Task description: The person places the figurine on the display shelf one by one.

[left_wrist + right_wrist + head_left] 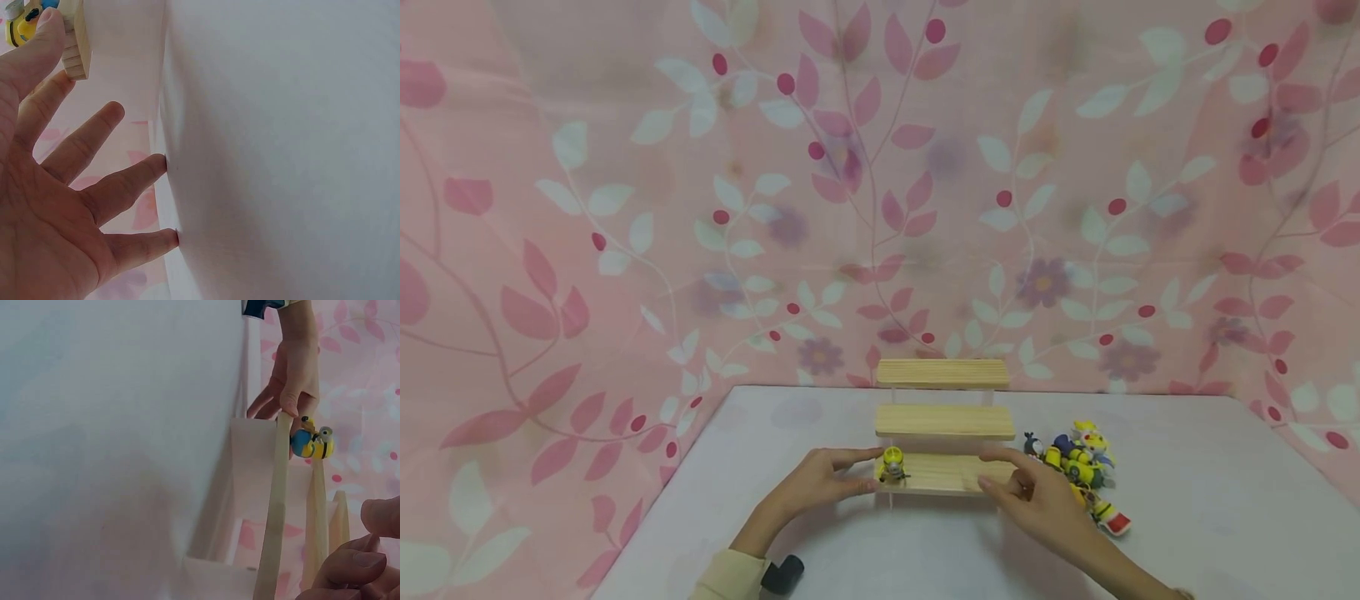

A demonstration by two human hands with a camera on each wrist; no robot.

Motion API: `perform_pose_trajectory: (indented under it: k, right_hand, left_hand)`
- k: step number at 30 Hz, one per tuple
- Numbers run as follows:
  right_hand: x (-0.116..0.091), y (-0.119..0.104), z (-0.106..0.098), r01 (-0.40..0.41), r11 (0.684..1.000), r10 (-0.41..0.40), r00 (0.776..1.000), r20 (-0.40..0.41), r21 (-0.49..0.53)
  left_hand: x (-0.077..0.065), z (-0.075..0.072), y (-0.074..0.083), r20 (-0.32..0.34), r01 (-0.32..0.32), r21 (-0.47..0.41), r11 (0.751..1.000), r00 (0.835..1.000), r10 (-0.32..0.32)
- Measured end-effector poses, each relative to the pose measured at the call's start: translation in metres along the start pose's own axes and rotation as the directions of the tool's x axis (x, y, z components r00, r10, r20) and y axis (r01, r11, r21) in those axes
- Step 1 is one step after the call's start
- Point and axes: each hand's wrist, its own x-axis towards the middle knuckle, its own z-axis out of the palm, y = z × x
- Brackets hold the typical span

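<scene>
We're pinching the shelf (944, 473) with our left hand (817, 483), right hand (1047, 502) empty, judging its figurine (892, 463) light, rigid, best held mid-body.

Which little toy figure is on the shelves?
The yellow figure at the left end of the lowest board, beside the left hand; the other figures lie bunched on the table.

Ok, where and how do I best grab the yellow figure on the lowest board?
Probably pinch the yellow figure by its yellow upper body, coming from the front: it stands upright near the left end of the lowest board, and the next board up sits behind it, leaving the near side freer.
</scene>
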Motion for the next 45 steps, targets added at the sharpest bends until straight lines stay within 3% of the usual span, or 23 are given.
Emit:
perform_pose_trajectory:
  k: [7,12,21,30,37,45]
  right_hand:
    - [-0.009,0.006,-0.011,-0.054,0.997,0.052,0.998,-0.043,-0.058]
    - [-0.013,0.013,-0.016,-0.046,0.994,0.040,0.997,-0.070,-0.095]
    - [-0.020,0.026,-0.035,-0.109,0.984,0.099,0.993,-0.071,-0.142]
    - [-0.023,0.049,-0.047,-0.215,0.919,0.168,0.972,-0.167,-0.330]
    - [-0.026,0.064,-0.062,-0.311,0.883,0.284,0.950,-0.126,-0.353]
    - [-0.029,0.077,-0.074,-0.362,0.831,0.337,0.932,-0.135,-0.423]
  left_hand:
    - [0.000,-0.001,0.001,0.001,0.009,0.000,1.000,1.000,-0.009]
    - [0.000,0.000,-0.002,0.001,0.015,0.006,1.000,1.000,-0.015]
    - [0.000,0.002,-0.003,0.002,0.000,0.011,1.000,1.000,0.000]
    - [0.000,0.002,-0.003,-0.003,0.013,0.027,1.000,1.000,-0.013]
    - [0.000,0.002,-0.003,-0.001,0.002,0.028,1.000,1.000,-0.002]
    - [0.000,-0.001,-0.001,-0.007,0.009,0.024,1.000,1.000,-0.008]
